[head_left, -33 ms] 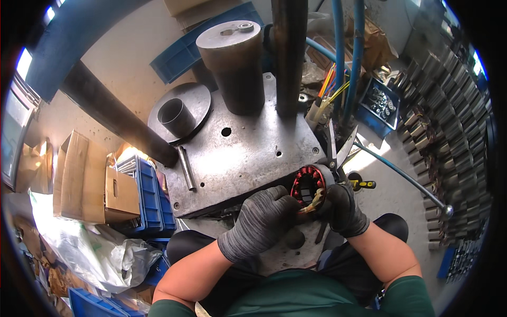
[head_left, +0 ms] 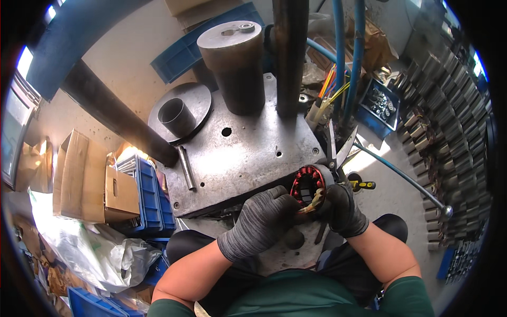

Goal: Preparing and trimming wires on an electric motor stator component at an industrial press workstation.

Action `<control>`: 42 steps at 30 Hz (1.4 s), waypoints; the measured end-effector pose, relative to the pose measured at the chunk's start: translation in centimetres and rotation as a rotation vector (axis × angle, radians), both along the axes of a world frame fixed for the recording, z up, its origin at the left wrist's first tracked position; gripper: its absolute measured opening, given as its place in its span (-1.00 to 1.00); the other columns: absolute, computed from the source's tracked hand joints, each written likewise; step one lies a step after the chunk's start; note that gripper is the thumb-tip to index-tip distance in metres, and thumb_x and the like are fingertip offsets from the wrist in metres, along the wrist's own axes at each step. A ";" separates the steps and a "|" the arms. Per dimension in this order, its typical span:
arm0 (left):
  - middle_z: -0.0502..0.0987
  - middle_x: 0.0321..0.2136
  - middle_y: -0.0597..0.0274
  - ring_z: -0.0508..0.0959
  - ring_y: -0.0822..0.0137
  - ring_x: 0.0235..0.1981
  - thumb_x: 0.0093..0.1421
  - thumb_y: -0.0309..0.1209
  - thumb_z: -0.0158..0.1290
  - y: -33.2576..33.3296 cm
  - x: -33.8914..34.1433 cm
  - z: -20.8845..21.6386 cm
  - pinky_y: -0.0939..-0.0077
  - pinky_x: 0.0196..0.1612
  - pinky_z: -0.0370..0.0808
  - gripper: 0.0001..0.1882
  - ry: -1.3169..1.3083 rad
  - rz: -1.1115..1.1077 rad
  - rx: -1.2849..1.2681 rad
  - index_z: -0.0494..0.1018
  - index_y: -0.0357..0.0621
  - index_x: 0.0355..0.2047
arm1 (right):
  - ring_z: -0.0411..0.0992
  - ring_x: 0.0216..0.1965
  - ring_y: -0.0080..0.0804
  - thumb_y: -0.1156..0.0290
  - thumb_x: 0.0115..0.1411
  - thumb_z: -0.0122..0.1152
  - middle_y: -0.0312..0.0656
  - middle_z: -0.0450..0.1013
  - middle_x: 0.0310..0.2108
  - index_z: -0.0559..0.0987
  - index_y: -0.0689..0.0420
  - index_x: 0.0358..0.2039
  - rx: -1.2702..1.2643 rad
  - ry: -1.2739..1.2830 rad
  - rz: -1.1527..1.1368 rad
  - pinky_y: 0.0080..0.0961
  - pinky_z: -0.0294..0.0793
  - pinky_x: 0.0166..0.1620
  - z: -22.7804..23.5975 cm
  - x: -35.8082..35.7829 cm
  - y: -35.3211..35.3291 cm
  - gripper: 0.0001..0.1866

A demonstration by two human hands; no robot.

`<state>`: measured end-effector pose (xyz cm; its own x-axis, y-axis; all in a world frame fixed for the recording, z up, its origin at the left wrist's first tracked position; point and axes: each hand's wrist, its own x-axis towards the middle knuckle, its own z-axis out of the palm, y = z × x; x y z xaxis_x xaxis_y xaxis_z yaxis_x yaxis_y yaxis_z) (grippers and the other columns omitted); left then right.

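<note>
A ring-shaped motor stator (head_left: 309,171), with red windings inside a grey metal shell, is held just off the near right edge of the steel plate (head_left: 248,142). My right hand (head_left: 346,211), in a grey knit glove, is closed round its right side. At its lower left rim, my gloved left hand (head_left: 266,216) has its fingers curled against the stator; the fingertips are partly hidden. A pale bundle of leads (head_left: 318,199) lies along the stator's near inner edge. Open scissor blades (head_left: 338,145) stand just beyond the stator.
A thick steel cylinder (head_left: 231,68) bearing a small bearing (head_left: 246,27), a short tube (head_left: 177,117) and a metal pin (head_left: 186,168) rest on the plate. Dark columns (head_left: 289,58) rise beside them. Cardboard boxes (head_left: 79,179) stand left; stacked metal parts (head_left: 443,121) line the right.
</note>
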<state>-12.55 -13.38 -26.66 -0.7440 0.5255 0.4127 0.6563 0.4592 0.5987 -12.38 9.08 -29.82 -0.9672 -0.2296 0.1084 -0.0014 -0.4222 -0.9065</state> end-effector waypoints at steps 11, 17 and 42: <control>0.62 -0.12 0.01 0.68 0.11 -0.07 0.22 -0.53 0.28 -2.4 -1.1 -1.1 0.26 -0.05 0.62 -0.68 -0.521 0.074 0.293 0.58 -0.15 0.00 | 0.61 -0.05 -0.12 -0.14 0.44 0.06 -0.03 0.59 -0.05 0.47 0.24 0.18 -0.471 -0.330 -0.144 -0.11 0.64 0.09 0.0 -3.5 0.9 -0.35; 0.60 -0.15 0.01 0.68 0.00 -0.21 0.15 -0.48 0.34 0.0 -1.7 -1.7 0.23 -0.16 0.64 -0.64 -0.199 0.183 0.429 0.60 -0.11 -0.03 | 0.54 0.10 -0.12 -0.14 0.45 0.03 -0.05 0.57 0.04 0.50 0.16 0.17 -0.537 -0.311 0.055 -0.03 0.50 0.26 -0.6 -4.0 0.7 -0.39; 0.66 -0.30 0.10 0.66 0.34 -0.26 0.31 -0.50 0.23 -1.3 -0.8 0.3 0.39 -0.12 0.60 -0.84 -0.578 0.004 0.480 0.59 -0.20 -0.11 | 0.58 -0.24 -0.35 0.32 0.41 0.19 -0.16 0.57 -0.22 0.53 0.22 -0.08 -0.043 -0.139 -0.103 -0.38 0.59 -0.15 -0.7 -2.6 -1.5 -0.77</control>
